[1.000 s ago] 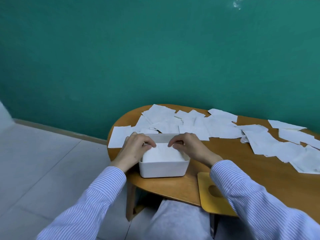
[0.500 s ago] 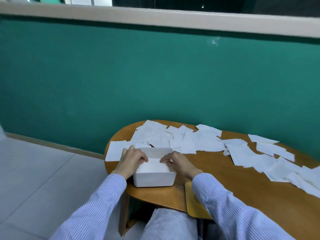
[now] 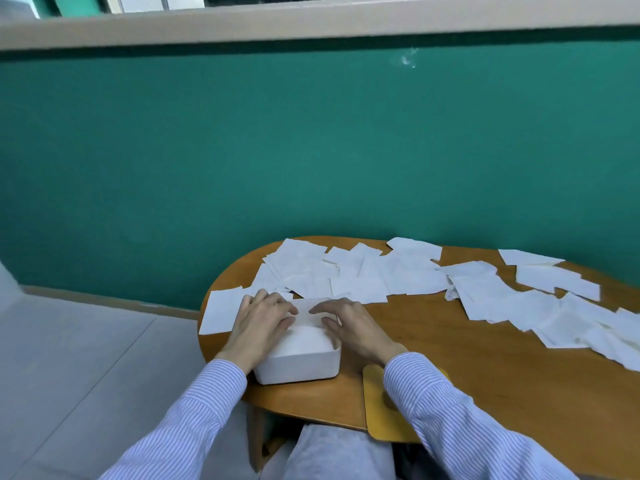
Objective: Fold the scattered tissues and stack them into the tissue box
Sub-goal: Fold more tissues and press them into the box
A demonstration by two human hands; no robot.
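Both hands on the tissue box, fingers laid over its open top.

My left hand (image 3: 258,323) lies flat across the left rim of the white tissue box (image 3: 300,365), fingers straight and close together, pointing right, tips on the folded tissue (image 3: 310,315) at the far edge. My right hand (image 3: 349,325) mirrors it from the right side, fingers relaxed and slightly spread, tips touching the same tissue; neither hand pinches anything that I can see. Inside the box a stack of folded tissues (image 3: 304,339) fills it near the rim. Box sits at the near left end of the wooden table (image 3: 467,368). A yellow lid (image 3: 379,407) lies just right of the box, partly under my right sleeve (image 3: 446,417). Scattered tissues (image 3: 381,275) cover the far side of the table, running right along the green wall (image 3: 311,150); one loose tissue sheet (image 3: 221,310) overhangs the left edge, just beside my left hand.
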